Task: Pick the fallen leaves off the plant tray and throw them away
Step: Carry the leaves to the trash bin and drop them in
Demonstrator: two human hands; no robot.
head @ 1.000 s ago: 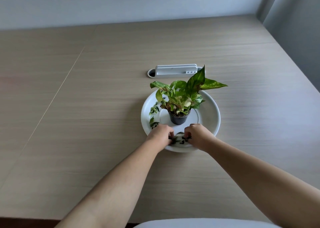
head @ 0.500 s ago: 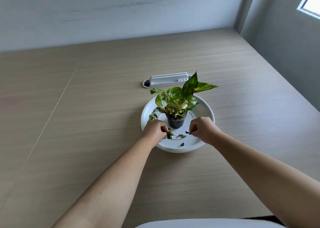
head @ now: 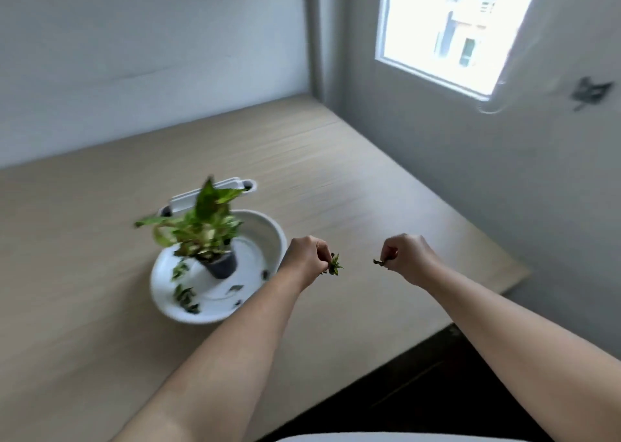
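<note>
A round white plant tray (head: pixel 265 229) sits on the wooden table with a small black pot (head: pixel 221 265) of green and yellow leaves in its middle. Several dark fallen leaves (head: pixel 185 297) still lie on the tray's near left and near side. My left hand (head: pixel 307 256) is raised just right of the tray, fingers pinched on a small bunch of green leaves (head: pixel 335 265). My right hand (head: pixel 405 255) hovers further right over the table, pinching a dark leaf scrap (head: pixel 379 262).
A white cable-port cover (head: pixel 215 191) lies in the table behind the tray. The table's right edge (head: pixel 517 273) runs along a grey wall with a bright window (head: pixel 447 28). Dark floor (head: pixel 420 384) shows past the near right corner.
Both hands lifted off the tray and moved right, each carrying leaves. The view swung right, so the tray now sits at left and the window has come into sight.
</note>
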